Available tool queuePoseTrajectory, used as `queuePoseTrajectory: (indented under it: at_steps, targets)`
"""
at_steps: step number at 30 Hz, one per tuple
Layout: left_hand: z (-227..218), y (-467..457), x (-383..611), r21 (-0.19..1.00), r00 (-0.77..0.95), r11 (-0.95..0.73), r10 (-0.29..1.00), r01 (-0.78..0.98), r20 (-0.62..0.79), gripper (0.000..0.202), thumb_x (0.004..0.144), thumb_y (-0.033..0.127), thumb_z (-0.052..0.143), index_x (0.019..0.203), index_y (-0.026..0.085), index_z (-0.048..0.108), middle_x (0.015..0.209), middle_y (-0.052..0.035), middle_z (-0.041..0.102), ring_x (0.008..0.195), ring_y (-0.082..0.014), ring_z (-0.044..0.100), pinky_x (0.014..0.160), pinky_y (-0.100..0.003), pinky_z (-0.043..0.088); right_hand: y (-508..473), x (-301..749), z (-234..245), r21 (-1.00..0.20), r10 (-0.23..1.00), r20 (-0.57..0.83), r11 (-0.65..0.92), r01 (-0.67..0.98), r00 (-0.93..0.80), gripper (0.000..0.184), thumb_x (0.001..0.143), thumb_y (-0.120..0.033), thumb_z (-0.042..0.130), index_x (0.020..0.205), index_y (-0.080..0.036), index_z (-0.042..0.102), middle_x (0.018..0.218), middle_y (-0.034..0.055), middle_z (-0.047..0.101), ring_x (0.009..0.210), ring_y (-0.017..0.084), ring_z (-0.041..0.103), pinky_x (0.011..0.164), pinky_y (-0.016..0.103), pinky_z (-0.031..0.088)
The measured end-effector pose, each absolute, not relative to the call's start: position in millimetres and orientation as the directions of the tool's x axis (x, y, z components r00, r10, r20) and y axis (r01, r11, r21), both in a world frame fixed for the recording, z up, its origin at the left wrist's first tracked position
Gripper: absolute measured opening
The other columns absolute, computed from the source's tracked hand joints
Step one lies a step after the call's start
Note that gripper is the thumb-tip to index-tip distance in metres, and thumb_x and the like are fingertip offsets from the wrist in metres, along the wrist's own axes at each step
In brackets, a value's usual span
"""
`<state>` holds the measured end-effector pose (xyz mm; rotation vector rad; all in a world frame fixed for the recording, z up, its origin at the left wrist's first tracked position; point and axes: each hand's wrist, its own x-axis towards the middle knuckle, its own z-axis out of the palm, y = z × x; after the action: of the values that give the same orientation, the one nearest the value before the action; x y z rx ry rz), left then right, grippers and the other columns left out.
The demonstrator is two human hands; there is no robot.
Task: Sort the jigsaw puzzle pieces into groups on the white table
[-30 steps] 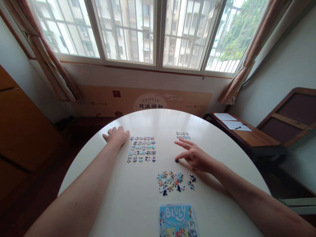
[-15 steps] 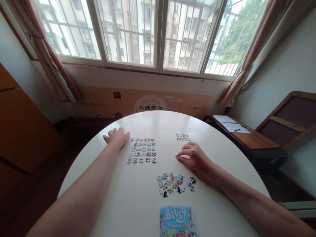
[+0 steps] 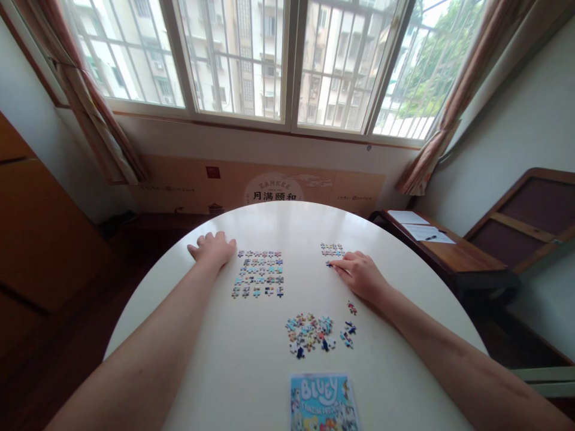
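Observation:
My left hand [image 3: 214,248] lies flat on the round white table [image 3: 251,359], fingers stretched out, just left of a laid-out grid of puzzle pieces [image 3: 259,273]. My right hand [image 3: 359,274] has its fingers pinched together on a small dark puzzle piece at its fingertips, right below a small set of sorted pieces [image 3: 333,249]. A loose pile of mixed pieces [image 3: 311,332] lies nearer to me, with a few stray pieces [image 3: 350,326] to its right.
A blue puzzle box [image 3: 323,402] sits at the table's near edge. A dark wooden side table [image 3: 449,248] with papers and a pen stands to the right, with a wooden chair beyond it. Windows and curtains fill the far wall.
My right hand closed its fingers on a dark piece near the pile and carried it away from me to the small sorted set. The left hand stayed put.

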<state>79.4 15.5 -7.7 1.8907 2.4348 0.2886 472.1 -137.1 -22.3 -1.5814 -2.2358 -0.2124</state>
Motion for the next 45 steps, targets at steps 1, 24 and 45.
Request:
queuePoseTrajectory:
  at_steps: [1,24,45]
  targets:
    - [-7,15,80,0.173,-0.254,0.239,0.964,0.956,0.075,0.056,0.089,0.052,0.040,0.131,0.021,0.060,0.141,-0.0209,0.053,0.132,-0.0419,0.042,0.106,-0.066,0.028,-136,473,-22,-0.092,0.871,0.394,0.354,0.931,-0.293,0.028,0.099,-0.028,0.055,0.114,-0.029,0.078,0.088,0.0071,0.069,0.087,0.024,0.057,0.081,0.036,0.043]
    - [-9,18,78,0.170,-0.262,0.246,0.962,0.954,0.078,0.058,0.088,0.054,0.041,0.132,0.022,0.060,0.141,-0.0209,0.053,0.130,-0.0423,0.043,0.105,-0.064,0.029,-120,481,-29,-0.106,0.872,0.365,0.387,0.916,-0.326,0.030,0.100,-0.028,0.055,0.124,-0.031,0.073,0.091,0.0063,0.068,0.087,0.022,0.058,0.084,0.034,0.047]
    - [-6,15,80,0.152,-0.257,0.245,0.964,0.957,0.064,0.057,0.089,0.053,0.038,0.132,0.022,0.059,0.142,-0.0206,0.052,0.132,-0.0414,0.042,0.106,-0.064,0.029,-175,490,26,-0.542,0.819,0.059,0.507,0.671,-0.571,0.013,0.084,-0.028,0.071,0.095,-0.024,0.078,0.082,0.0014,0.070,0.076,0.016,0.065,0.068,0.026,0.052]
